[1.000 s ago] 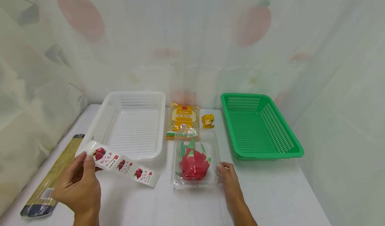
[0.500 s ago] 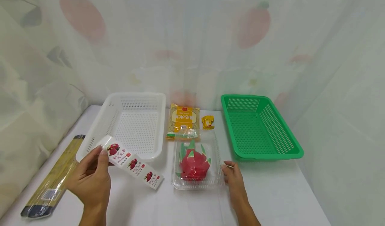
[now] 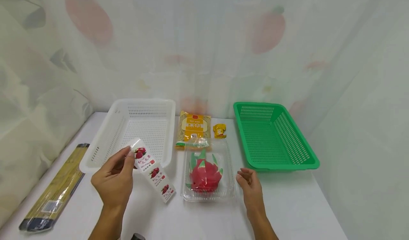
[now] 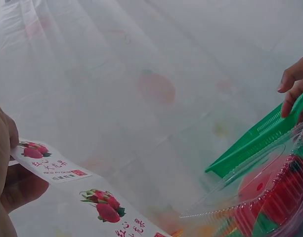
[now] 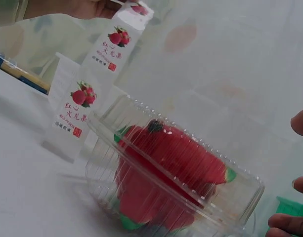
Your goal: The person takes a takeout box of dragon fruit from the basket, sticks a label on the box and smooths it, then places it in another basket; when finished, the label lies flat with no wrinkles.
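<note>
Red-pitaya label strip (image 3: 154, 172), in the air between left hand (image 3: 115, 178) and clear clamshell box (image 3: 228, 158), with three printed labels showing in the head view. Probably around halfway through the work. Done, by the look of it: packing of dragon fruit (image 3: 204, 176) into the box, under a lid apparently down, though impossible to tell whether fully snapped. Likely left: labelling, with no sticker visible on the box. Pinched at the upper end between left thumb and fingers, close to the topmost label; slanting from there down to the right, past the near edge of white basket (image 3: 108, 142), to a lower end near the box's left side but apart from it. Well apart from right hand (image 3: 250, 186), just beside the box's right edge without touching, with fingers loosely curled, grasping nothing, near green basket (image 3: 284, 167).
</note>
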The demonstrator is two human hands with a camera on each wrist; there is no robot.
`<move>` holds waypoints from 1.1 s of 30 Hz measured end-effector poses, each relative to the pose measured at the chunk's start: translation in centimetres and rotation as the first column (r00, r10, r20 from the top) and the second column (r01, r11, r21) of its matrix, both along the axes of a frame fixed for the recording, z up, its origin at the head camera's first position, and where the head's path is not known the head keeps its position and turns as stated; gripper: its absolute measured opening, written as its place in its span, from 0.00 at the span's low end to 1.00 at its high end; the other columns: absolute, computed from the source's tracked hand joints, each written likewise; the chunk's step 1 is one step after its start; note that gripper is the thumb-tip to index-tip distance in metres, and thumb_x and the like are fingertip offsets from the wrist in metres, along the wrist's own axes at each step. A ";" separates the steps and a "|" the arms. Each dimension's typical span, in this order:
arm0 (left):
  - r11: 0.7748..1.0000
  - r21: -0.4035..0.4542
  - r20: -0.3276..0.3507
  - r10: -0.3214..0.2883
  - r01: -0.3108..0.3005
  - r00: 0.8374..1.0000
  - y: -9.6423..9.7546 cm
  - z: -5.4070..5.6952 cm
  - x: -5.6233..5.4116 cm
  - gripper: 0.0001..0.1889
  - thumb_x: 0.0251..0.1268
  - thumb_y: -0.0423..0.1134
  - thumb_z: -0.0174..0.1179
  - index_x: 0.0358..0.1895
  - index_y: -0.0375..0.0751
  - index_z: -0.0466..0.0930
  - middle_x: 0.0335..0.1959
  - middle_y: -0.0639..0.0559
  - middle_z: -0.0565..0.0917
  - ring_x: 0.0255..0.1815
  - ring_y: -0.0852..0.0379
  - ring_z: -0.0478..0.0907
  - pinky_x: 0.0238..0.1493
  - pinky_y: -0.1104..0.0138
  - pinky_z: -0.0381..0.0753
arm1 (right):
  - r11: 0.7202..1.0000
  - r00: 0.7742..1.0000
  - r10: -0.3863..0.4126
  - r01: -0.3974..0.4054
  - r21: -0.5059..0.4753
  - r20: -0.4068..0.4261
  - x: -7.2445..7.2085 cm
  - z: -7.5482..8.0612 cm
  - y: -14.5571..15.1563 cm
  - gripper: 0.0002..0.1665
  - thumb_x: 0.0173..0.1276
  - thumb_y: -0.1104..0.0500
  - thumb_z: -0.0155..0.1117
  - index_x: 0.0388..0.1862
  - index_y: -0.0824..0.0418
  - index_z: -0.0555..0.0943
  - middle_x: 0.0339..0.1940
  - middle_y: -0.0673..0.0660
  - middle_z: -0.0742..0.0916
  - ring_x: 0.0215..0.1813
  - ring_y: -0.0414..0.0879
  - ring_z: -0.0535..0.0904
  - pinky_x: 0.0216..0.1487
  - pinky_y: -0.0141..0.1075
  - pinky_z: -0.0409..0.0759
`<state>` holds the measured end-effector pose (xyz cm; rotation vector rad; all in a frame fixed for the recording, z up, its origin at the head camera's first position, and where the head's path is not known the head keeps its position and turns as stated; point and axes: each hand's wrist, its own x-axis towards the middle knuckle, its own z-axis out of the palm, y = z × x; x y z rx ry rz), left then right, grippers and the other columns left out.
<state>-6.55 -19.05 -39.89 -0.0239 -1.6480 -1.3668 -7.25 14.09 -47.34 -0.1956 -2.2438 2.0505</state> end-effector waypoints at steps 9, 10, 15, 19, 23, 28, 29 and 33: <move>0.995 -0.052 0.117 -0.078 0.084 0.990 1.6 0.5 -0.2 0.12 0.59 0.21 0.62 0.47 0.30 0.85 0.34 0.45 0.86 0.25 0.64 0.81 0.30 0.75 0.80 | 1.000 0.995 0.025 -0.026 -0.006 -0.093 0.0 1.7 -0.3 0.19 0.71 0.60 0.60 0.58 0.63 0.71 0.54 0.59 0.80 0.55 0.50 0.72 0.52 0.34 0.73; 0.994 -0.055 0.121 -0.088 0.095 0.989 1.7 0.5 -0.2 0.12 0.59 0.22 0.62 0.47 0.30 0.85 0.34 0.44 0.86 0.25 0.64 0.80 0.29 0.75 0.80 | 0.999 0.994 0.032 -0.033 -0.008 -0.102 0.0 1.9 -0.4 0.19 0.71 0.61 0.60 0.58 0.64 0.71 0.54 0.59 0.80 0.55 0.50 0.73 0.53 0.34 0.74; 0.987 -0.056 0.147 -0.141 0.150 0.979 2.8 0.7 -0.5 0.11 0.59 0.22 0.63 0.45 0.29 0.85 0.35 0.40 0.86 0.26 0.63 0.80 0.28 0.75 0.79 | 0.997 0.981 0.062 -0.067 -0.022 -0.186 -0.4 3.1 -0.7 0.18 0.69 0.65 0.61 0.56 0.67 0.72 0.53 0.63 0.80 0.56 0.56 0.74 0.52 0.33 0.74; 0.978 -0.050 0.167 -0.190 0.200 0.967 3.5 0.7 -0.7 0.10 0.59 0.22 0.63 0.44 0.29 0.85 0.35 0.40 0.86 0.27 0.63 0.80 0.29 0.74 0.80 | 0.994 0.956 0.096 -0.106 -0.023 -0.277 -0.6 4.1 -1.1 0.18 0.67 0.68 0.62 0.55 0.68 0.72 0.50 0.63 0.81 0.56 0.59 0.74 0.52 0.34 0.75; 0.967 -0.049 0.181 -0.236 0.249 0.955 4.2 0.7 -0.7 0.09 0.60 0.23 0.62 0.43 0.30 0.86 0.35 0.41 0.86 0.26 0.62 0.80 0.28 0.73 0.81 | 0.989 0.923 0.141 -0.148 0.008 -0.358 -0.8 5.2 -1.8 0.19 0.67 0.69 0.63 0.55 0.69 0.72 0.48 0.61 0.82 0.54 0.56 0.76 0.51 0.35 0.75; 0.951 -0.049 0.187 -0.291 0.305 0.938 4.9 0.6 -0.8 0.09 0.59 0.23 0.63 0.42 0.30 0.86 0.36 0.43 0.86 0.26 0.60 0.80 0.27 0.72 0.81 | 0.979 0.881 0.200 -0.195 0.058 -0.429 -1.0 6.5 -2.7 0.18 0.67 0.69 0.63 0.55 0.67 0.74 0.48 0.60 0.83 0.52 0.54 0.77 0.51 0.37 0.76; 0.947 -0.046 0.187 -0.305 0.318 0.934 5.1 0.6 -0.8 0.09 0.59 0.23 0.64 0.42 0.30 0.86 0.36 0.44 0.86 0.25 0.60 0.80 0.27 0.72 0.81 | 0.976 0.871 0.214 -0.206 0.067 -0.442 -1.1 6.7 -2.9 0.18 0.66 0.69 0.62 0.55 0.66 0.74 0.48 0.60 0.83 0.52 0.54 0.77 0.51 0.37 0.76; 0.930 -0.040 0.198 -0.350 0.364 0.915 5.5 0.6 -0.7 0.09 0.58 0.23 0.64 0.42 0.31 0.87 0.36 0.44 0.86 0.25 0.56 0.80 0.26 0.71 0.81 | 0.961 0.827 0.274 -0.254 0.108 -0.491 -1.4 7.4 -3.8 0.20 0.65 0.70 0.63 0.56 0.66 0.74 0.50 0.60 0.82 0.53 0.55 0.77 0.51 0.38 0.77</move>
